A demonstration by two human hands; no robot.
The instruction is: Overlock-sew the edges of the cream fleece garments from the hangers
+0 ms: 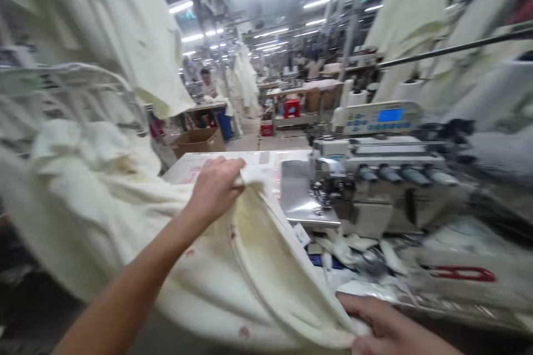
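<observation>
A large cream fabric piece [233,266] drapes from a pile at the left across the white work table [270,163]. My left hand [216,186] is closed on the fabric's far edge, just left of the sewing machine [366,177]. My right hand [387,327], at the bottom right, pinches the near corner of the same fabric. The cloth is stretched between both hands. The machine's metal bed plate [297,194] lies right beside the fabric edge.
More cream garments [104,28] hang on racks at left and upper right. A control panel [377,117] sits atop the machine. Red-handled scissors [462,273] and fabric scraps lie on the right tray. A cardboard box [197,141] and other workers are farther back.
</observation>
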